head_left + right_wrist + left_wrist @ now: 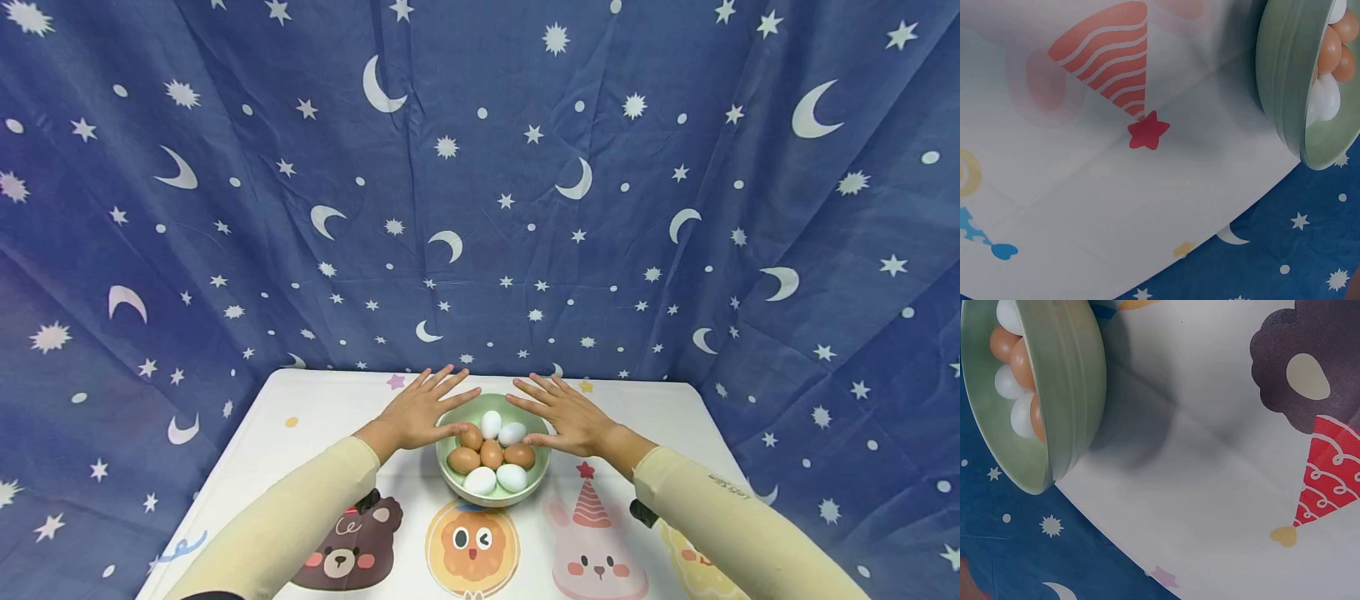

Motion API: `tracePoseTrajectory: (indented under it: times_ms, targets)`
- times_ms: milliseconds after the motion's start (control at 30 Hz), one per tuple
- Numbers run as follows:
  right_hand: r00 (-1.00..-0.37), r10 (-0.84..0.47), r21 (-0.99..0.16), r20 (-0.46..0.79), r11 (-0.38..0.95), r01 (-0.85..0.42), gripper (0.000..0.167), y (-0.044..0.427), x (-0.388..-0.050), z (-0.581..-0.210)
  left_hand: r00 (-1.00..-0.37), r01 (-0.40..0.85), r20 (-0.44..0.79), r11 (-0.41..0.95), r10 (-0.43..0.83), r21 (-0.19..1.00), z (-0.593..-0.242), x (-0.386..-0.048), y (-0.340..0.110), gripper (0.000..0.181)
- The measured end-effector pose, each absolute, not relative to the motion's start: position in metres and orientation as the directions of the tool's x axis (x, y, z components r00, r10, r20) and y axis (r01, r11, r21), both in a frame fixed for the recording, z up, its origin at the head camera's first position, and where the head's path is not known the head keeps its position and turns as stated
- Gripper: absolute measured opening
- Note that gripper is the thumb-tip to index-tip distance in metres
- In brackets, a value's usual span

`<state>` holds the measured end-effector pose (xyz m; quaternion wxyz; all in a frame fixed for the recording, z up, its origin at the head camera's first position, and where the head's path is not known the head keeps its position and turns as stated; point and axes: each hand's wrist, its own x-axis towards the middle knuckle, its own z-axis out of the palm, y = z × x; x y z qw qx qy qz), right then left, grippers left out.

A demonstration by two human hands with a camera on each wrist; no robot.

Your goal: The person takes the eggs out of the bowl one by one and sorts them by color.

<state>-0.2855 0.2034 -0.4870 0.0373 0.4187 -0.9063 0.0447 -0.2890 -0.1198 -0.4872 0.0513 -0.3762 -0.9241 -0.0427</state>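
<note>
A pale green bowl [493,501] stands on the table with several white eggs [512,477] and brown eggs [491,454] in it. The left hand [423,412], fingers spread and straight, hovers at the bowl's left side, its thumb over the rim. On the right side the right hand [573,419] mirrors it, fingers spread, thumb tip over the rim near a brown egg. Neither hand holds anything. The left wrist view shows the bowl [1072,394] at upper left; the right wrist view has the bowl [1291,81] at upper right.
The white tablecloth [300,467] carries printed animal faces, including a bear [348,546] and a pink rabbit [600,558]. Behind the table's far edge hangs a blue curtain [495,250] with moons and stars. Long pale sleeves cover both forearms.
</note>
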Motion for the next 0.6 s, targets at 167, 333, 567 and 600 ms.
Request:
tracePoseTrajectory:
  times_ms: [167,333,567,600]
  targets:
    - [-0.660,-0.745,-0.061,0.097,0.657,-0.751,0.072,0.203,-0.285,-0.485,-0.708,0.702,0.148,0.710,0.690,0.050,-0.489,-0.289,-0.119,0.063]
    - [-0.687,-0.714,-0.115,0.132,0.678,-0.726,0.071,0.203,-0.285,-0.485,-0.730,0.681,0.177,0.726,0.660,0.098,-0.493,-0.291,-0.121,0.066]
    - [-0.788,-0.591,-0.331,0.174,0.718,-0.612,0.065,0.202,-0.278,-0.492,-0.835,0.550,0.176,0.772,0.522,0.319,-0.503,-0.290,-0.121,0.067]
    - [-0.804,-0.568,-0.378,0.177,0.715,-0.588,0.064,0.201,-0.277,-0.494,-0.849,0.526,0.176,0.772,0.498,0.355,-0.504,-0.289,-0.121,0.067]
